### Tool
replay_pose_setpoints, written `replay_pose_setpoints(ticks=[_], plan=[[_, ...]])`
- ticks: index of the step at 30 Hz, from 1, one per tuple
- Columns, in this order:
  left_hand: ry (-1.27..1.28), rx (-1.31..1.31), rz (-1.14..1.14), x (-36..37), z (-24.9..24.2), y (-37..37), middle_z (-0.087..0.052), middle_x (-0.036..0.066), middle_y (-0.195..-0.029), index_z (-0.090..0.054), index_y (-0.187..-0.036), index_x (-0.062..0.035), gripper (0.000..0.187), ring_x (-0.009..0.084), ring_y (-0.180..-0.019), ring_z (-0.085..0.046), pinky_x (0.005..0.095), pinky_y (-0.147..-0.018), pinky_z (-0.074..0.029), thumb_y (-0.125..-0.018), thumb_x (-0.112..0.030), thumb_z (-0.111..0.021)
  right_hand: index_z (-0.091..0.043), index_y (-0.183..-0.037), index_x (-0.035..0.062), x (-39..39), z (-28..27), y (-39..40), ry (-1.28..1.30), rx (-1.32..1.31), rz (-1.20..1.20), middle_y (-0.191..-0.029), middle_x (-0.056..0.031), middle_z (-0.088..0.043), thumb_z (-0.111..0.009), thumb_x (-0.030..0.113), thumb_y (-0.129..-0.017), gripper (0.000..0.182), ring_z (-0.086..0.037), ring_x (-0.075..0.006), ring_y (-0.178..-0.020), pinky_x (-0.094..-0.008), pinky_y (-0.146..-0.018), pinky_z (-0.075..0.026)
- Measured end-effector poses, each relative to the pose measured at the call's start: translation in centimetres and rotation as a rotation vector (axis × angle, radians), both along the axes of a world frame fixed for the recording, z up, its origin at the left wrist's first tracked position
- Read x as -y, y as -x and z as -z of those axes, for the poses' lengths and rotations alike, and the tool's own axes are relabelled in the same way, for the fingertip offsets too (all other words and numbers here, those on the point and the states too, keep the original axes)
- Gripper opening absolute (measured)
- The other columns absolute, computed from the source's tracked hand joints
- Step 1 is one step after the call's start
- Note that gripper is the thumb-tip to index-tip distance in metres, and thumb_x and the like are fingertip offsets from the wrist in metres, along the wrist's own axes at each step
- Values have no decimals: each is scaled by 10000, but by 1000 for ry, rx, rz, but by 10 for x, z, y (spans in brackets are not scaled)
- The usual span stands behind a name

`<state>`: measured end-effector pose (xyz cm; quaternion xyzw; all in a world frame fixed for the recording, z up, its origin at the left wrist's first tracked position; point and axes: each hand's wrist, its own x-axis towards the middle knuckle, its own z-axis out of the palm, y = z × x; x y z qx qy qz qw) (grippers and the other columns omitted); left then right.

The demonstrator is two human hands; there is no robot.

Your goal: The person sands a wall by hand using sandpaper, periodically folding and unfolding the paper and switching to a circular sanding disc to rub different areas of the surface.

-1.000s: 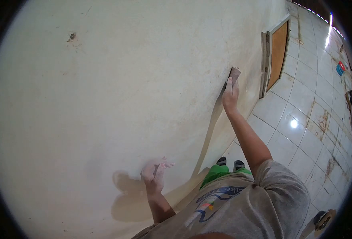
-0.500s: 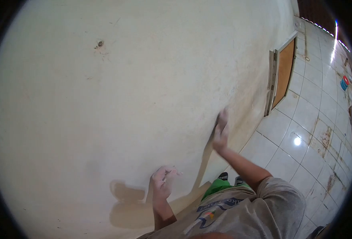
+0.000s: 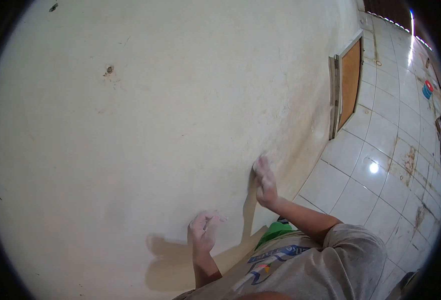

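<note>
A pale, cream-coloured wall (image 3: pixel 145 120) fills most of the view. Against its lower part, my right hand (image 3: pixel 266 184) presses with its fingers together, powdered white and slightly blurred. Pale edges show beside the fingertips, but what lies under them is hidden. Lower and to the left, my left hand (image 3: pixel 203 230) is held close to the wall with curled, dusty fingers. A small whitish bit sticks out past these fingers; I cannot make out what it is. Both hands cast shadows on the wall.
A brown panel in a pale frame (image 3: pixel 350 82) stands at the wall's right end. White floor tiles (image 3: pixel 325 185) with brown stains run along the right side. Farther off, a blue and red container (image 3: pixel 427 90) rests on the floor. A dark hole (image 3: pixel 109 70) marks the wall.
My right hand has moved down and to the left along the wall. My left hand stays nearly in place, and the view has shifted slightly.
</note>
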<state>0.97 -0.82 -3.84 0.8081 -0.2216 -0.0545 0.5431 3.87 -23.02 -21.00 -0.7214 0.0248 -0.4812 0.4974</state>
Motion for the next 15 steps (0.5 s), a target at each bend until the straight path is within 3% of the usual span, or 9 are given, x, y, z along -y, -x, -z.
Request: replay_pose_setpoints(ticks=[2,4,6,13,14,15], plan=[[2,-2,22,-3,3,-2,-708,85,-796,-643,-832,-12,126,185,-808,-698,428,-991,-490,-937,-61,-594,-456,-1433,-57,-6,17,4,194,-2,-72,-1576,-249,-315,-496,-18,-871,565,-240,-381,-1496,-467,-1219,-183],[-14,23,44,-4,2,-2,-706,80,-794,-644,-834,-17,128,184,-815,-698,445,-1015,-477,-941,-64,-591,-457,-1433,-48,28,23,-13,264,126,7,-1558,-243,-354,-488,-23,-881,553,-256,-383,-1489,-477,-1217,-188],[-11,23,44,-1,-3,0,-704,76,-792,-644,-832,-21,134,183,-821,-698,441,-1020,-473,-944,-68,-586,-456,-1436,-42,71,9,-39,-56,63,138,-1560,-238,-352,-485,-2,-922,516,-273,-391,-1477,-462,-1214,-201],[-5,14,48,0,-6,1,-714,92,-807,-640,-848,-21,128,181,-824,-698,433,-1019,-474,-946,-82,-585,-409,-1459,-68,187,-19,-77,-882,-219,206,-1506,-217,-440,-405,328,-1063,561,-392,-288,-1418,-328,-1153,-287],[-7,19,54,0,-5,1,-715,94,-809,-641,-848,-20,128,183,-824,-698,434,-1017,-475,-945,-82,-585,-449,-1428,-75,171,-34,-69,-871,-199,177,-1442,-213,-517,-430,404,-1048,613,-452,-304,-1367,-336,-1128,-312],[-13,21,62,-1,-5,0,-716,95,-810,-641,-848,-20,128,184,-823,-699,435,-1016,-476,-945,-81,-585,-443,-1432,-77,148,-36,-66,-809,-182,184,-1455,-212,-503,-431,365,-1050,584,-442,-300,-1378,-332,-1142,-300]])
